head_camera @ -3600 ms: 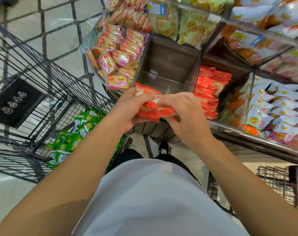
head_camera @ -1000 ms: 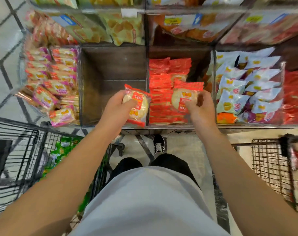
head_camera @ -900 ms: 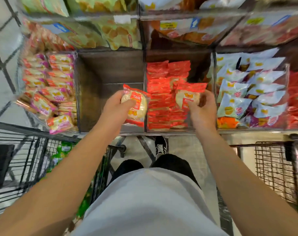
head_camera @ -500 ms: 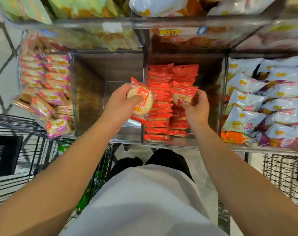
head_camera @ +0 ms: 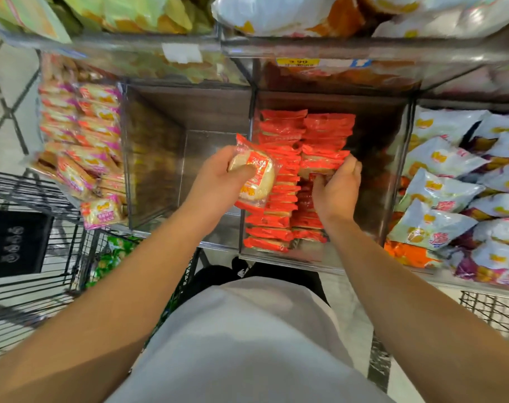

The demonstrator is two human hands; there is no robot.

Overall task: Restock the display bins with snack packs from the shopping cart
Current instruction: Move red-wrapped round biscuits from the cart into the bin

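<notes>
A: What does each grip have?

B: The left hand point(head_camera: 218, 181) curls round one red snack pack point(head_camera: 254, 177), thumb across its face, held just above the divider point(head_camera: 249, 158) between two bins. The right hand point(head_camera: 336, 187) has its fingers bent down into the red stack point(head_camera: 302, 170), pinching a pack into the row.

A: Where's the trouble?

B: Right under that right grip. The packs stand on edge, tightly rowed; wedging one in could topple its neighbours or crush the cake inside.

A: And the left?

B: Loose wrapper hold, so a slip likely drops it into the empty bin point(head_camera: 189, 158) beside the thumb, the wrong compartment. Farther out, behind the left forearm, the cart point(head_camera: 29, 257) holds green packs point(head_camera: 114, 254).
</notes>
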